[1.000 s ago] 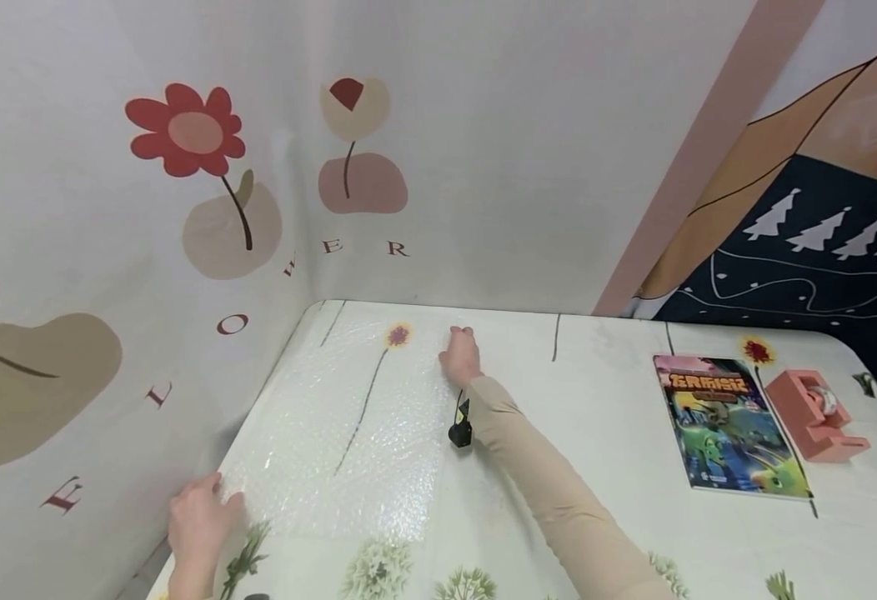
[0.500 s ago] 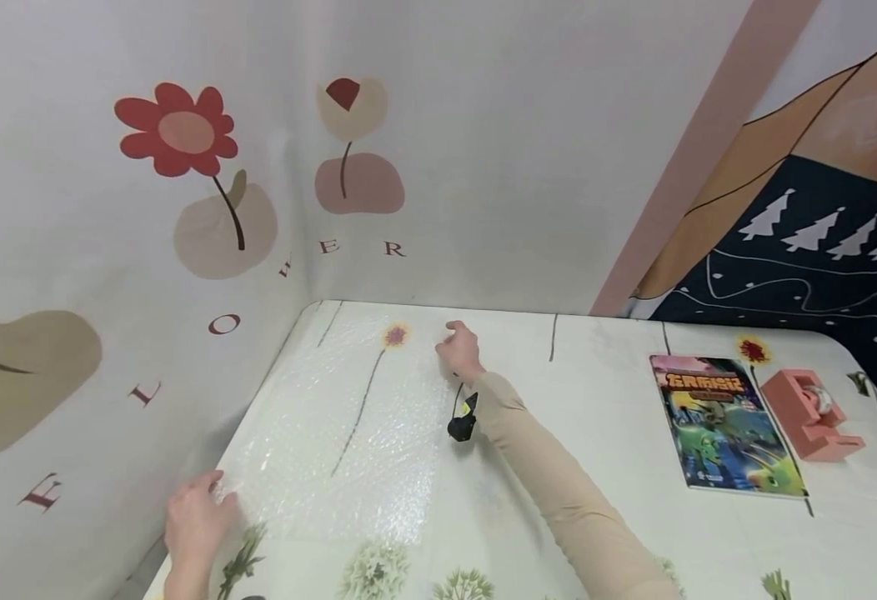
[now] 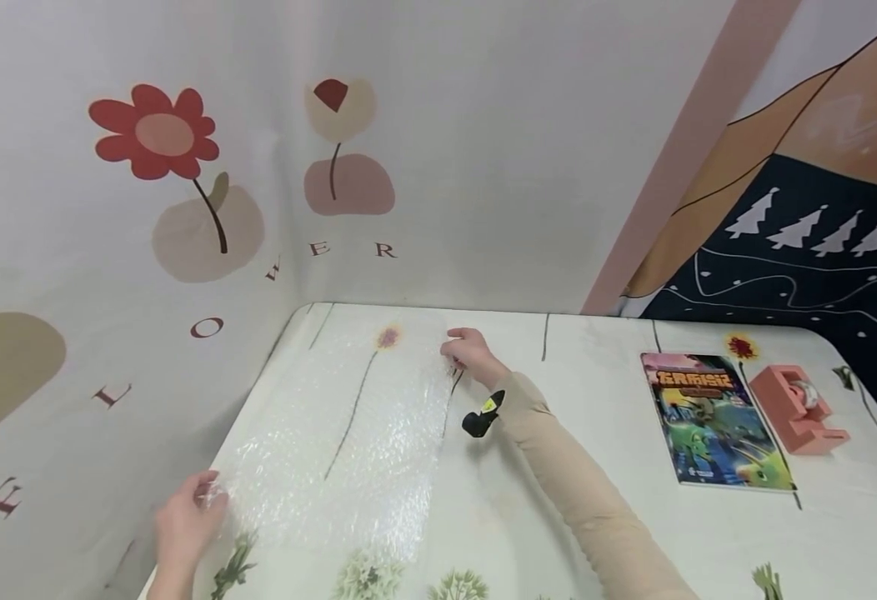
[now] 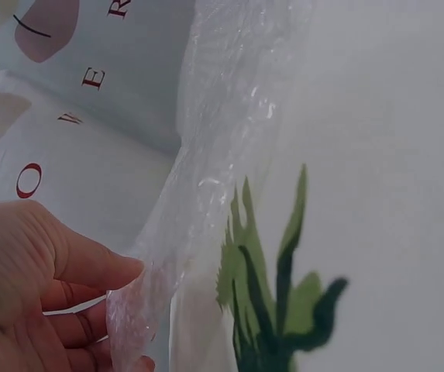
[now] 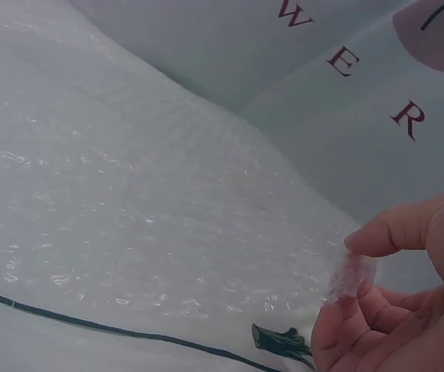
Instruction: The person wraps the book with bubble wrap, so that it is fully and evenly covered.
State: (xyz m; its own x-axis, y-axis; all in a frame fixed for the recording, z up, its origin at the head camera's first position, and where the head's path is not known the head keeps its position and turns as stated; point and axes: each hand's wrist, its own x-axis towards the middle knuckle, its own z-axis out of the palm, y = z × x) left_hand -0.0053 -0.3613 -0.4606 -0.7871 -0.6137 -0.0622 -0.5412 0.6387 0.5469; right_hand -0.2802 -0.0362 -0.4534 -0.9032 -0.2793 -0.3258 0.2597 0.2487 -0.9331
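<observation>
A clear sheet of bubble wrap [image 3: 333,450] spreads over the left part of the flower-printed table. At its near left edge my left hand [image 3: 187,521] pinches the border; the left wrist view shows the thumb on top of the wrap [image 4: 222,155] and the fingers beneath. At the far right corner my right hand [image 3: 474,357] pinches the sheet, the crumpled corner [image 5: 353,275] showing between thumb and fingers in the right wrist view. Beneath the right wrist hangs a small black device [image 3: 479,419] with a yellow label.
On the right side of the table [image 3: 558,467] lies a colourful dinosaur book [image 3: 716,421]. A pink tape dispenser [image 3: 797,408] stands just beside it. Cloth printed with flowers and letters [image 3: 453,167] covers the walls along the left and far edges.
My right hand has drawn slightly nearer and to the right, its wrist turning. The bubble wrap's right side has lifted a little. The head view has shifted slightly right.
</observation>
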